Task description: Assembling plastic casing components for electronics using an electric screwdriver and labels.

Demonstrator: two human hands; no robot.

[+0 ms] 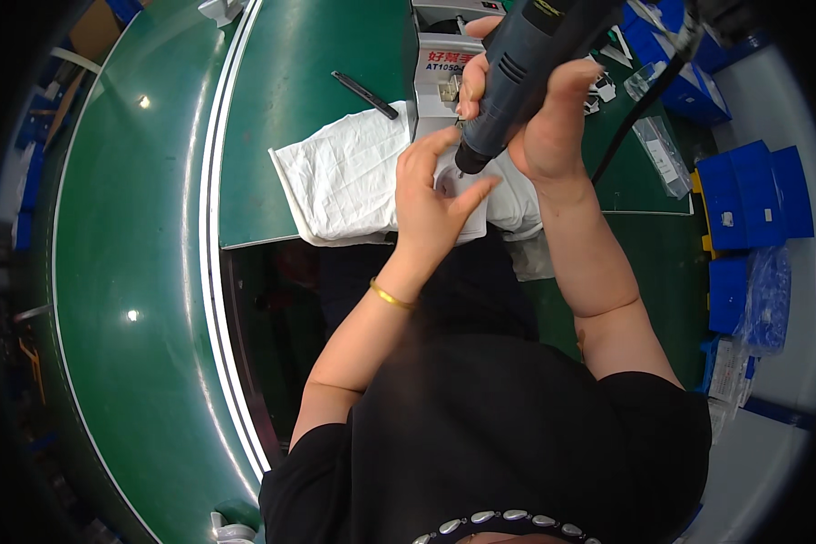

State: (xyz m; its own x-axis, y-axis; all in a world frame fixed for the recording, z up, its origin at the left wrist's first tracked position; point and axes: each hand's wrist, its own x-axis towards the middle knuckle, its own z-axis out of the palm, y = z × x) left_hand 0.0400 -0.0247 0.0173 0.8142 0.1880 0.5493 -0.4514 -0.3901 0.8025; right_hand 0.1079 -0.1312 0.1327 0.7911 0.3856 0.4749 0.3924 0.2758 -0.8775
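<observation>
My right hand (553,127) is wrapped round a dark electric screwdriver (510,86), which slants down with its tip to the lower left. Under that tip, my left hand (429,199) curves its fingers and thumb round a white part (474,216), whose shape is mostly hidden. A gold bangle circles my left wrist. Beneath the hands a white cloth (344,168) lies over the front edge of the green bench. The contact between the bit and the part is too small to make out.
Beyond my hands stands a grey-white machine (435,86) with red lettering. A black pen-like tool (364,93) lies to its left. At right are a clear plastic bag (660,156) and blue bins (739,199). A green conveyor belt (140,245) runs along the left, edged by a pale rail.
</observation>
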